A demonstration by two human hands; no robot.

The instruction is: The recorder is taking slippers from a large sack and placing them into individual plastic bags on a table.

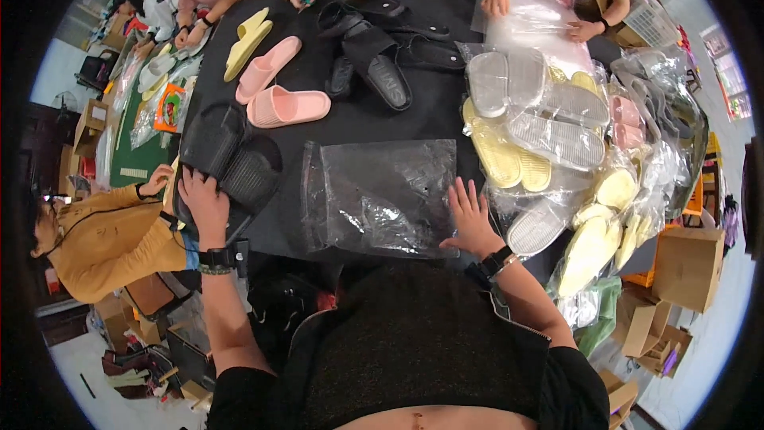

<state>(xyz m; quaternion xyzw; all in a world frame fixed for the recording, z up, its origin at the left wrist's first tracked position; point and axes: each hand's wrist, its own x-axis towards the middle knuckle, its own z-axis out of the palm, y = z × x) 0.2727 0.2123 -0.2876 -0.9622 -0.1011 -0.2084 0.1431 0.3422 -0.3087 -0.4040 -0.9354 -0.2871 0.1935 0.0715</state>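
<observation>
Within my view, a worker's left hand (205, 201) lay over a pair of black, ribbed slide slippers (251, 179) at the left side of a black-covered table (430, 123). Its fingers were partly spread and slightly bent; I could not tell whether they gripped the footwear or merely rested there. The right hand (471, 219), palm down with fingers fanned wide and nothing grasped, was at the right edge of a flat, clear plastic bag (390, 191) spread before the worker.

The thin film looked likely to crease or skid if that palm pressed and dragged. The slippers sat close to the table's left edge, where an outward shove might have tipped one off. Just beyond the right hand, a loose heap of grey, yellow and pink slippers in clear wrapping (557, 135) appeared slick enough to slide onto the bag if an elbow or sleeve knocked it. Ahead, two pink ribbed slippers (288, 107) lay well apart from the bag.
</observation>
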